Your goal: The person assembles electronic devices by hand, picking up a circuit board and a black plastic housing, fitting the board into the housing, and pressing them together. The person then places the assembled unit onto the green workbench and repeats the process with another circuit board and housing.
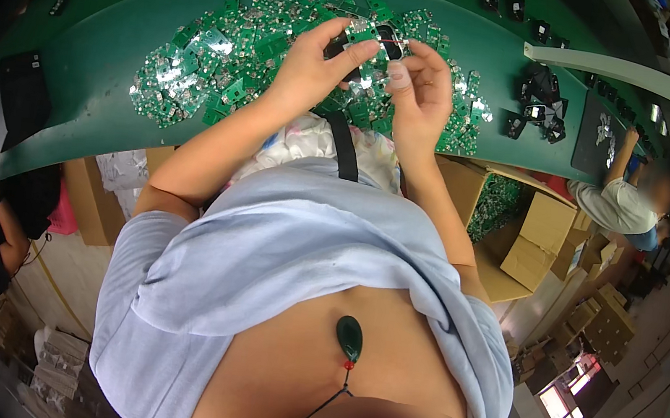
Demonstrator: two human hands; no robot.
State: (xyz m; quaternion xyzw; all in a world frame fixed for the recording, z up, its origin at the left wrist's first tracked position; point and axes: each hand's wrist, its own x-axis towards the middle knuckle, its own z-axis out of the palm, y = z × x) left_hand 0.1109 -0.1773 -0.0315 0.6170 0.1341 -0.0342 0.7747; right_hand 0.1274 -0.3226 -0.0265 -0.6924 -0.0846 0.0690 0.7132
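Observation:
My left hand [311, 66] is closed around a small green circuit board [361, 33], with its thumb lying across the front. Against the board's right side sits a black plastic casing [388, 45], and a short red wire [389, 41] crosses it. At the casing's right edge, my right hand [423, 94] has its index finger and thumb bent close together; the exact contact is hard to see. White tape wraps the right thumb. Beneath both hands spreads a pile of green circuit boards [264, 43], some of them in glossy joined sheets.
Black plastic parts [542, 105] are heaped on the green table [89, 84] at right. More small black units stand along the far ledge. An open cardboard box [538, 240] holding green boards is below the right edge. Co-workers sit at far left and right [619, 204].

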